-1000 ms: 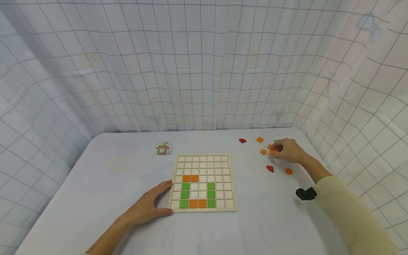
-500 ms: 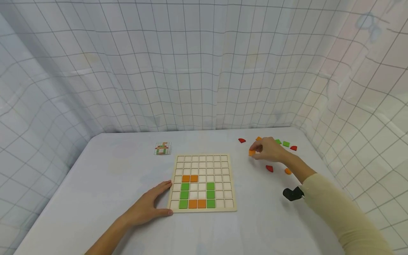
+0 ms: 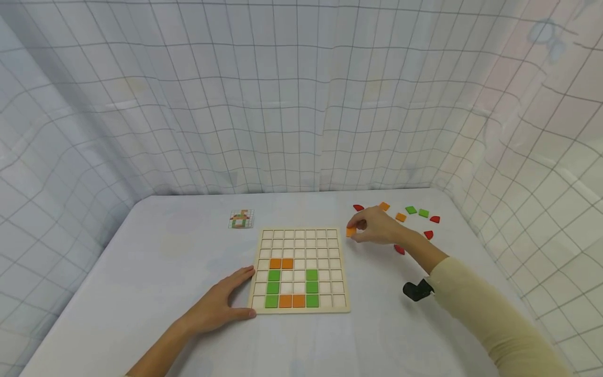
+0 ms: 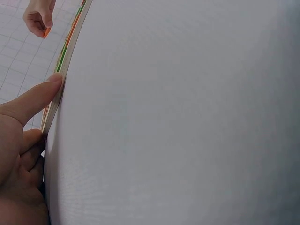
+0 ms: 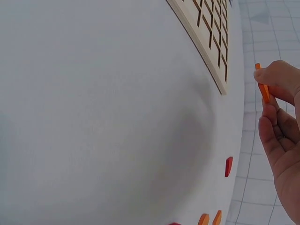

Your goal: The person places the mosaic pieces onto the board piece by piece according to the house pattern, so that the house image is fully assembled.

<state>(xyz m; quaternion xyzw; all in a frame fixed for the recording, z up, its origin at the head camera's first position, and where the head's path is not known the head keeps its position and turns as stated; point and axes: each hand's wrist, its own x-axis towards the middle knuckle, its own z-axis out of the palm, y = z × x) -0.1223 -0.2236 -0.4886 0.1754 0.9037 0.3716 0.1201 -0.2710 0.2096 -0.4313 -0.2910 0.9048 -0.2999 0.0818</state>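
Observation:
In the head view a light wooden grid board (image 3: 346, 293) lies on the white table, with green square tiles (image 3: 273, 288) and orange square tiles (image 3: 299, 301) set in several of its cells. My left hand (image 3: 214, 306) rests at the board's left side, thumb and fingertips touching the edge; the left wrist view shows the thumb against that edge. Just off the board's upper right corner, my right hand (image 3: 379, 226) pinches an orange square tile (image 3: 350, 231) between thumb and fingers. The right wrist view shows this tile (image 5: 263, 89) edge-on, lifted above the table.
Loose pieces are scattered at the right: green squares (image 3: 423, 213), orange squares (image 3: 400, 217) and red quarter-round pieces (image 3: 435, 219), some partly behind the right arm. A small pattern card (image 3: 241, 219) lies beyond the board. Grid-patterned white curtains (image 3: 301, 104) surround the table.
My right hand has picked up the orange square tile from the loose pieces and carried it left toward the board. The left hand and the board have not moved.

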